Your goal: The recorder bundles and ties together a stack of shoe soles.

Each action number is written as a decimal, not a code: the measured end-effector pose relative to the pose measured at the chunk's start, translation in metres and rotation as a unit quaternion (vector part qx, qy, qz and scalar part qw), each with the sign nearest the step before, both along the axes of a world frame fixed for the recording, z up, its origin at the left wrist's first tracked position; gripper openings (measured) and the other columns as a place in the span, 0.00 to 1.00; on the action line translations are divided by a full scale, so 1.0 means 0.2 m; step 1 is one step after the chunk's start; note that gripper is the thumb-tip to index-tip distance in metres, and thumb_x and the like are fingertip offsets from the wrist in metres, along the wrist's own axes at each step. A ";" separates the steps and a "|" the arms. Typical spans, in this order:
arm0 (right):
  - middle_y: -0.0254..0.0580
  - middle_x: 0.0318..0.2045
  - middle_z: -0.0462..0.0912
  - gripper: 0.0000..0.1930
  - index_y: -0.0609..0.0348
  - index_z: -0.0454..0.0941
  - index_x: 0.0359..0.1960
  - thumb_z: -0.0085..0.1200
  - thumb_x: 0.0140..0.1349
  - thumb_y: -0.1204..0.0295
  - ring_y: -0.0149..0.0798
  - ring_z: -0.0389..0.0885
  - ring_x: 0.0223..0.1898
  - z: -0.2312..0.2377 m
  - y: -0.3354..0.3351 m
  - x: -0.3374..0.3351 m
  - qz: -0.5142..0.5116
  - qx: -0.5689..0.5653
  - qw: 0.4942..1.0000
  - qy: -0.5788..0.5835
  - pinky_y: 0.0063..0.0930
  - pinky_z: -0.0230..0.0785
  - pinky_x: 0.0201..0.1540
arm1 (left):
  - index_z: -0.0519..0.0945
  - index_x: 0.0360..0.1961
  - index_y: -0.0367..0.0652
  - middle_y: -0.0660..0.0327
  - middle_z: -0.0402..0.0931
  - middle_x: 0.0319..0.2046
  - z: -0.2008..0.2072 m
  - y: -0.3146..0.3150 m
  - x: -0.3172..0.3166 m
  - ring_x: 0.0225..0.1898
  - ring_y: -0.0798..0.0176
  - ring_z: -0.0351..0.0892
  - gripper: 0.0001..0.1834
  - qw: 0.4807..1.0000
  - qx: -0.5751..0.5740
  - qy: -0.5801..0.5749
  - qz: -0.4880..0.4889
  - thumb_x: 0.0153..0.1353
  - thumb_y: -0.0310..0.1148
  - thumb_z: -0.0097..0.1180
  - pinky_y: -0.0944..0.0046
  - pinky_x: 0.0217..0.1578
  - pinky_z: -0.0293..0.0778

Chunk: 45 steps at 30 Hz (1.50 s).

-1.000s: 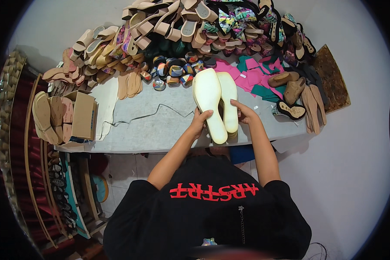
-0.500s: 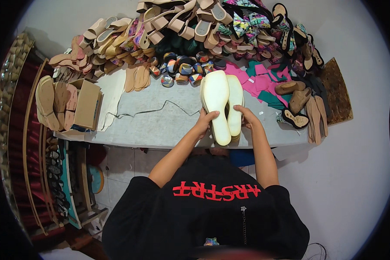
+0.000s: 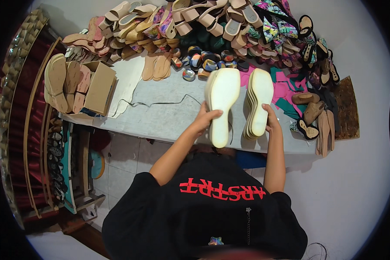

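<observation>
A: Two stacks of pale cream soles are seen at the near edge of the grey bench (image 3: 160, 117). One sole stack (image 3: 222, 104) is gripped by the left hand (image 3: 205, 120), fingers wrapped round its heel end, and is lifted and blurred. The second sole stack (image 3: 258, 102) is steadied by the right hand (image 3: 271, 122), closed on its heel end; whether it rests on the bench cannot be told.

B: Noted. And around them?

A: A heap of sandals (image 3: 195, 21) is piled along the far side of the bench, with rolls of coloured tape (image 3: 206, 63) just beyond the soles. A brown cardboard box (image 3: 99, 86) is set at the left end, tan insoles (image 3: 63, 82) beside it. Pink cut pieces (image 3: 286, 89) are spread just right of the second stack.
</observation>
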State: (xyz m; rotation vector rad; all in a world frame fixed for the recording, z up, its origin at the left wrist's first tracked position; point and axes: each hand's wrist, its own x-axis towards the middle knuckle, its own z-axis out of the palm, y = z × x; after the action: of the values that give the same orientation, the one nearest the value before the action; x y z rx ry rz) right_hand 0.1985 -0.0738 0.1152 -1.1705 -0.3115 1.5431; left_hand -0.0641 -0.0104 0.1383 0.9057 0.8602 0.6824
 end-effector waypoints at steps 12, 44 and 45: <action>0.77 0.51 0.54 0.63 0.72 0.30 0.60 0.62 0.31 0.51 0.63 0.54 0.56 -0.01 0.37 -0.94 0.004 -0.085 0.913 -0.399 0.44 0.49 0.57 | 0.37 0.60 0.31 0.36 0.54 0.52 0.03 0.32 -0.73 0.55 0.40 0.54 0.64 0.842 0.133 0.504 0.139 0.28 0.48 0.63 0.47 0.54 0.50; 0.66 0.50 0.56 0.66 0.60 0.31 0.62 0.64 0.27 0.44 0.57 0.58 0.51 0.03 0.60 -1.62 0.014 -0.330 0.677 -0.658 0.55 0.57 0.45 | 0.36 0.61 0.34 0.42 0.57 0.46 -0.22 0.48 -0.89 0.45 0.50 0.57 0.73 0.758 0.203 0.616 0.063 0.23 0.68 0.61 0.53 0.45 0.51; 0.67 0.50 0.56 0.67 0.60 0.30 0.62 0.64 0.26 0.44 0.58 0.58 0.51 0.03 0.59 -1.61 0.018 -0.324 0.683 -0.655 0.55 0.57 0.45 | 0.36 0.61 0.34 0.41 0.56 0.46 -0.21 0.49 -0.89 0.46 0.49 0.57 0.73 0.768 0.203 0.605 0.048 0.22 0.69 0.61 0.52 0.45 0.51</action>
State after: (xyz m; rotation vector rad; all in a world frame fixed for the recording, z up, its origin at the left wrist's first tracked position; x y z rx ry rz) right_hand -0.1228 0.0450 0.1209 -2.7576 -0.7346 0.5091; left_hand -0.2426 0.0869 0.0956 1.7587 1.9612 0.2872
